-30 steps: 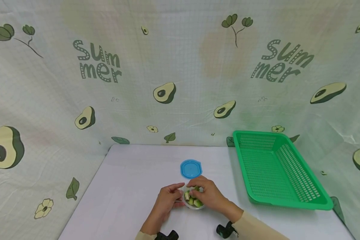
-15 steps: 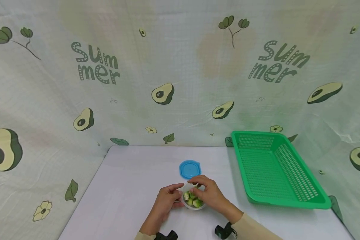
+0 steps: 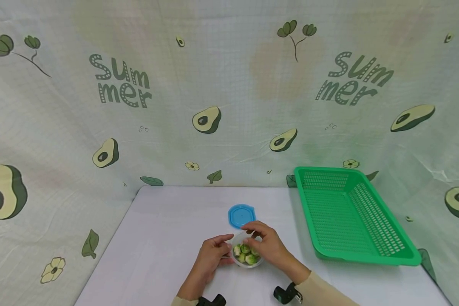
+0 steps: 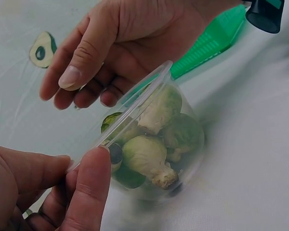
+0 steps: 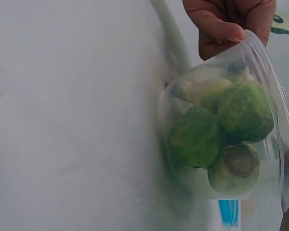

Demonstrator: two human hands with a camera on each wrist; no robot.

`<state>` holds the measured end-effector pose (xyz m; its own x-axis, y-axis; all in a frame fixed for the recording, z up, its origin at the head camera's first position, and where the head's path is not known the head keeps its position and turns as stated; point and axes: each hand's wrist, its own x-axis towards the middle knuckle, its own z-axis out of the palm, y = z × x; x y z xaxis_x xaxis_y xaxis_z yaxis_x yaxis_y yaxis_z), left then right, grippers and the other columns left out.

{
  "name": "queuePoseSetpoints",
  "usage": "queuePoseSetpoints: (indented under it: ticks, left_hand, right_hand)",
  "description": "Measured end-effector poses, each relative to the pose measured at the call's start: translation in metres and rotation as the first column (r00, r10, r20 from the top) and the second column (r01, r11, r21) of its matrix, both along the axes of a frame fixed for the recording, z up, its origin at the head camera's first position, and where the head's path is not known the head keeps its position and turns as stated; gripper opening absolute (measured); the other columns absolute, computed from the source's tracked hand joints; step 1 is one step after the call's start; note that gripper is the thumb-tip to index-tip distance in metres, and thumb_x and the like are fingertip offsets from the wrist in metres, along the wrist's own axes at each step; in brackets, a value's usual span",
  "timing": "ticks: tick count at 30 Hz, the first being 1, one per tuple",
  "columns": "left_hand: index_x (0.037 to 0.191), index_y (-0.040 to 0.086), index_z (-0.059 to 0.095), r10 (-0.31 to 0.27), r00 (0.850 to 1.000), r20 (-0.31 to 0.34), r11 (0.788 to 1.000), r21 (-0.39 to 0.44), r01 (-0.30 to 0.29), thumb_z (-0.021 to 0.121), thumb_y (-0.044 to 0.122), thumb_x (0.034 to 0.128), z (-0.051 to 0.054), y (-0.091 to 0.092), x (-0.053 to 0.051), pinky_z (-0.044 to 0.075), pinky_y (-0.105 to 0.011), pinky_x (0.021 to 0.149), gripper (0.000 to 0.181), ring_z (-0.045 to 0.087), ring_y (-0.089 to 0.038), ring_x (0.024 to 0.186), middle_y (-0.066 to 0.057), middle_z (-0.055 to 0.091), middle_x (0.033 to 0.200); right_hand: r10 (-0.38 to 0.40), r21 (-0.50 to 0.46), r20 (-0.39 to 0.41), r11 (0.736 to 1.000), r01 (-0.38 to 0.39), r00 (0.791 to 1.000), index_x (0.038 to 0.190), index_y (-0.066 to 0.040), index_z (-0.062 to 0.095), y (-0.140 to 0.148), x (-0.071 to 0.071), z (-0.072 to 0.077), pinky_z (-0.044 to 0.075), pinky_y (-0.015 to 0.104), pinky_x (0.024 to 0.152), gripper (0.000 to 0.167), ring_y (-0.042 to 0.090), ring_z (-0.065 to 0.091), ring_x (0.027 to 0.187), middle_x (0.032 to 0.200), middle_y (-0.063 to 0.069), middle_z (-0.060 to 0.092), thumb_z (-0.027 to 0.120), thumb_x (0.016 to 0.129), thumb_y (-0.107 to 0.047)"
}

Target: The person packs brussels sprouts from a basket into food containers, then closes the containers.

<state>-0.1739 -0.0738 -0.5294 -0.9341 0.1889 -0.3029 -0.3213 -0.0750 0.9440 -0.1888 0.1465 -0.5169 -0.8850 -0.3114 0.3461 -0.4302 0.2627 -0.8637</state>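
Note:
In the head view, a clear round plastic container (image 3: 248, 265) stands on the white table, holding several green Brussels sprouts (image 4: 147, 151). My left hand (image 3: 213, 251) pinches its rim between thumb and fingers on the left side. Above the container's right side hovers my right hand (image 3: 269, 244), its fingers loosely bent. The left wrist view reveals nothing between those right fingers. Through the container's wall the right wrist view shows the sprouts (image 5: 245, 110) piled together. Just behind the container lies a blue lid (image 3: 242, 216).
A large green perforated basket (image 3: 317, 238) stands at the table's right side. Behind the white table (image 3: 168, 225) hangs a cloth (image 3: 237, 76) printed with avocados and "summer" lettering. Dark cameras are strapped to both wrists.
My right hand has lifted slightly from the sprouts, so more of them show. My left hand stays at the rim. The head view has shifted a little.

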Motion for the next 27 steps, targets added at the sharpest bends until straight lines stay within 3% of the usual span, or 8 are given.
queuePoseSetpoints:
  ticks: [7, 11, 20, 27]
  left_hand:
    - [0.14, -0.002, 0.065, -0.005, 1.0, -0.008, 1.0, 0.003, 0.005, 0.066, 0.006, 0.0993, 0.0, -0.001, 0.0, 0.067, -0.028, 0.069, 0.041, 0.062, -0.012, 0.077, -0.003, 0.062, 0.089]
    - [0.14, -0.002, 0.065, -0.01, 1.0, -0.01, 1.0, 0.005, 0.01, 0.066, 0.006, 0.0997, 0.0, -0.001, -0.001, 0.067, -0.028, 0.069, 0.042, 0.062, -0.012, 0.077, -0.003, 0.062, 0.09]
    - [0.141, -0.002, 0.065, -0.013, 1.0, 0.002, 1.0, -0.012, 0.013, 0.066, 0.005, 0.0993, 0.001, -0.001, -0.001, 0.067, -0.029, 0.07, 0.042, 0.062, -0.012, 0.077, -0.004, 0.062, 0.09]
    - [0.141, -0.002, 0.064, -0.027, 0.999, -0.018, 0.999, -0.038, 0.026, 0.066, 0.005, 0.0995, 0.002, -0.001, -0.001, 0.068, -0.032, 0.07, 0.042, 0.063, -0.013, 0.076, -0.004, 0.062, 0.087]
  right_hand:
    - [-0.009, -0.046, -0.016, 0.999, 0.008, 1.0, 0.123, -0.007, 0.074, 0.003, -0.001, -0.003, 0.06, 0.026, 0.084, 0.03, 0.031, 0.066, 0.101, 0.115, 0.022, 0.069, 0.077, 0.094, -0.004]
    - [-0.027, -0.067, -0.007, 0.997, 0.026, 1.0, 0.125, -0.003, 0.073, 0.005, -0.002, -0.002, 0.06, 0.024, 0.083, 0.029, 0.032, 0.066, 0.101, 0.116, 0.023, 0.069, 0.076, 0.096, -0.006]
    - [-0.035, -0.142, 0.108, 0.989, 0.05, 0.994, 0.129, -0.002, 0.07, 0.012, -0.005, 0.004, 0.065, 0.029, 0.077, 0.029, 0.01, 0.064, 0.097, 0.123, 0.021, 0.068, 0.07, 0.1, -0.007]
    - [-0.082, -0.175, 0.195, 0.978, 0.117, 0.977, 0.133, -0.001, 0.069, 0.016, -0.009, 0.011, 0.068, 0.035, 0.074, 0.031, 0.013, 0.069, 0.097, 0.131, 0.024, 0.066, 0.068, 0.103, -0.011]
